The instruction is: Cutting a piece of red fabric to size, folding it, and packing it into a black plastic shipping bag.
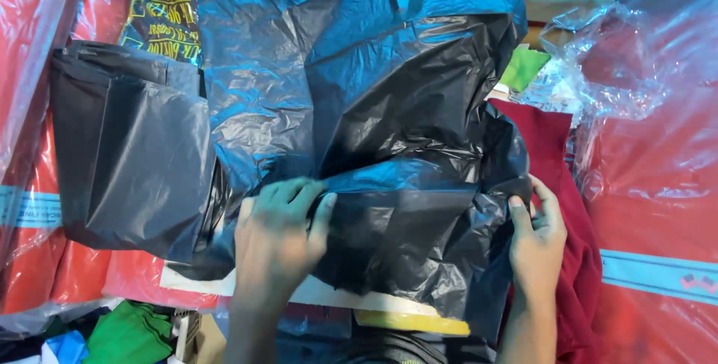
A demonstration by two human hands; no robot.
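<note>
Head view. A large black plastic bag (374,110), crumpled and glossy with blue reflections, lies spread across the middle of the frame. The left hand (278,233) rests on the bag's lower fold, fingers bent over the edge and the thumb set against the film, so its grip is pressed together on the plastic. The right hand (537,237) holds the bag's right edge, thumb and fingers pinching the bunched film beside a dark red cloth (568,207) that lies partly under the bag and runs down the right side. To the left lies a stack of folded black bags (127,162), touching the spread bag. Packets wrapped in clear film with red contents (658,162) flank the scene on the right, and similar ones lie on the left. A green cloth (523,66) shows at upper right, another green cloth (127,334) at lower left. Beneath the bag's lower edge a pale board (329,297) shows.
</note>
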